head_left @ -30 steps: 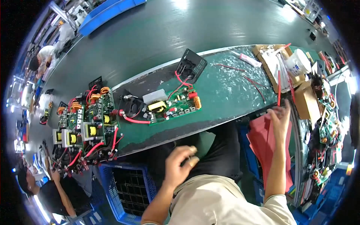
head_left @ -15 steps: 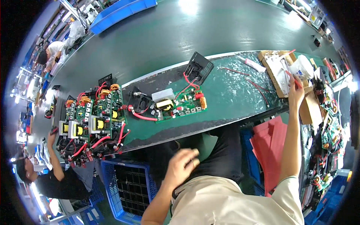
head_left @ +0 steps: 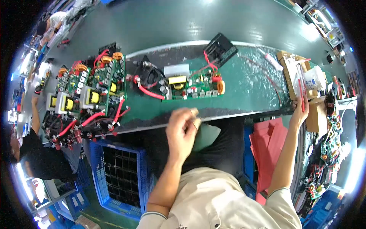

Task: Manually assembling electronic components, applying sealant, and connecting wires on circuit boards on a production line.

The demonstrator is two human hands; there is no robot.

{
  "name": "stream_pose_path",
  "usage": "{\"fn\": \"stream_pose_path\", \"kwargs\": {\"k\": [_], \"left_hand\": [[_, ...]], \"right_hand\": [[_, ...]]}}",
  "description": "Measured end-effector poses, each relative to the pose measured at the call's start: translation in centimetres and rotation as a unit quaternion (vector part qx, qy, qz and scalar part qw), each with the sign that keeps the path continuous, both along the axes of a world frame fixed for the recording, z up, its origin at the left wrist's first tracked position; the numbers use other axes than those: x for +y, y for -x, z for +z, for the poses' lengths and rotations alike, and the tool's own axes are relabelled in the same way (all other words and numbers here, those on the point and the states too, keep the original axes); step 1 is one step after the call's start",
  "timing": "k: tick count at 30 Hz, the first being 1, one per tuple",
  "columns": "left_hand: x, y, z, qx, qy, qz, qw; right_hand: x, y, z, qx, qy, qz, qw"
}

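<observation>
My right hand (head_left: 300, 109) is closed round a thin red stick (head_left: 300, 88) beside an open cardboard box (head_left: 289, 82). The stick stands nearly upright over the white contents of the box; its exact kind cannot be made out. My left hand (head_left: 180, 131) is raised over the bench's front edge, fingers loosely curled, pale coverings on two fingertips, nothing seen between them. Ahead of it lies a green circuit board (head_left: 198, 91) with a yellow transformer, joined by a thick red cable (head_left: 150, 92) to a black fan (head_left: 146, 74). A black vented panel (head_left: 222, 49) leans behind the board.
Several similar boards (head_left: 89, 97) stand at the left. A white tube (head_left: 273, 62) and thin red wires (head_left: 268, 76) lie on the white-smeared mat. Red sheets (head_left: 267, 147) and a blue crate (head_left: 100, 171) are below the bench. Another person's arm (head_left: 35, 114) shows far left.
My left hand has risen from my lap toward the bench edge. The red stick has swung more upright, and my right hand sits lower against the box. The view has shifted.
</observation>
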State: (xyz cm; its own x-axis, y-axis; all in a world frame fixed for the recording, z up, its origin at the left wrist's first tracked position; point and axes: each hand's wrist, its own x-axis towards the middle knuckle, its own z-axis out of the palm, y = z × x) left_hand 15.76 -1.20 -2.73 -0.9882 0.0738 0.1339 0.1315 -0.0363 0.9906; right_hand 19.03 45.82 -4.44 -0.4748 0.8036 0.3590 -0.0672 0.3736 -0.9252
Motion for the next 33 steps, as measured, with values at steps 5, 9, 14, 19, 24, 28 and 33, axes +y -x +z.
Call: {"fn": "stream_pose_path", "kwargs": {"k": [5,9,14,19,24,28,33], "left_hand": [[-2.8,5.7,2.4,0.322,0.354,0.051,0.877],[-2.3,7.6,2.3,0.325,0.397,-0.022,0.858],[-2.3,7.7,1.4,0.310,0.461,-0.008,0.832],[-2.4,8.5,0.5,0.323,0.451,0.008,0.832],[-1.9,9.0,-0.4,0.340,0.419,0.033,0.842],[-2.1,9.2,-1.0,0.349,0.407,0.045,0.843],[-1.7,9.4,-1.3,0.344,0.399,0.060,0.848]], "right_hand": [[-1.3,-1.0,-0.7,0.083,0.132,-0.008,0.988],[0.0,-6.0,-3.0,0.047,0.426,0.039,0.903],[-23.8,-1.2,3.4,-0.170,-0.065,0.193,0.964],[-29.9,7.7,3.9,-0.011,-0.442,0.311,0.841],[-30.5,9.2,2.3,-0.062,-0.484,0.298,0.820],[-31.3,9.7,1.0,-0.016,-0.478,0.274,0.834],[-31.4,9.7,0.1,-0.014,-0.472,0.252,0.845]]}}
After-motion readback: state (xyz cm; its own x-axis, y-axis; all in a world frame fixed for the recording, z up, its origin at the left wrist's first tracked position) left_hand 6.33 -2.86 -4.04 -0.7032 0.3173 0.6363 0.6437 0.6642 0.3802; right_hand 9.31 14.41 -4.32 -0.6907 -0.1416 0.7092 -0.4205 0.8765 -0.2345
